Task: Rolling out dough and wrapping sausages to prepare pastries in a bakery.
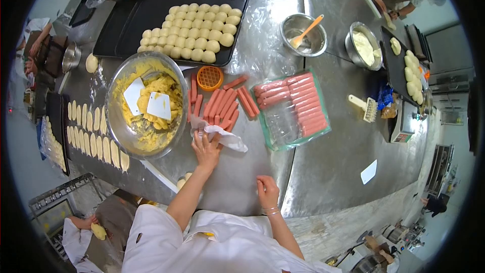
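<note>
My left hand (206,149) rests on a crumpled white cloth or paper towel (233,141), fingers bent over its near edge. Just beyond it lie loose pink sausages (219,104), some partly covered by the white sheet. My right hand (268,191) hovers near the table's front edge, fingers curled, with nothing visible in it. To the left of my left hand stands a large steel bowl (113,136) of yellow filling (166,115), with two white plastic scrapers (133,94) in it. An opened plastic pack of sausages (310,104) lies to the right.
A black tray of dough balls (125,30) lies at the back, near an orange round cutter (210,78). Flattened dough strips (93,144) lie left. Rightward are a steel bowl with a spatula (322,51), a dough docker (363,108) and a scraper (369,171). Co-workers stand around the table.
</note>
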Demonstrator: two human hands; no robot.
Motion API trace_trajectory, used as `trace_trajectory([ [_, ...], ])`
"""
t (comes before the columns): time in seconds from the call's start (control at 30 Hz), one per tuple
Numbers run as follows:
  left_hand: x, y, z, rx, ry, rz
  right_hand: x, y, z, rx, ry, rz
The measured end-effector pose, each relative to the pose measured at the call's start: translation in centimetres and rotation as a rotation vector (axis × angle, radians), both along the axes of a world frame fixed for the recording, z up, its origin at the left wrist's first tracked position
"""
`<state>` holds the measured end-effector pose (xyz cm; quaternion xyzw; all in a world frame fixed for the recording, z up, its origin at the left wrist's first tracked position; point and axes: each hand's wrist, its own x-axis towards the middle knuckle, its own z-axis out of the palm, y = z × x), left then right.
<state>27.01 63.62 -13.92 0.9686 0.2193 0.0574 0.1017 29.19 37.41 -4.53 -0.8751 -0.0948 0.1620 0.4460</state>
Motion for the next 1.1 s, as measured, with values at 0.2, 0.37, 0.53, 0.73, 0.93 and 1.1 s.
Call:
trace_trajectory([
  [0.2, 1.1, 4.6, -2.7, 0.002, -0.173, 0.021, -0.3, 0.1, -0.1, 0.011, -0.009, -0.015],
  [0.37, 2.0, 5.5, 0.2, -0.363, -0.131, 0.071, -0.4, 0.2, 0.0, 0.001, -0.020, -0.021],
  [0.53, 0.9, 6.0, -0.9, -0.279, -0.171, 0.187, -0.3, 0.7, -0.4, 0.016, -0.056, 0.001],
  [0.73, 5.9, 1.1, 6.7, -0.191, -0.032, 0.078, -0.1, 0.2, -0.7, 0.000, -0.016, -0.032],
  [0.93, 16.6, 2.5, 1.8, -0.079, -0.114, 0.047, 0.2, 0.6, -0.4, 0.009, -0.004, -0.015],
  [1.1, 18.0, 4.0, -0.9, 0.132, -0.183, -0.065, 0.9, -0.3, -0.9, -0.006, 0.000, -0.049],
])
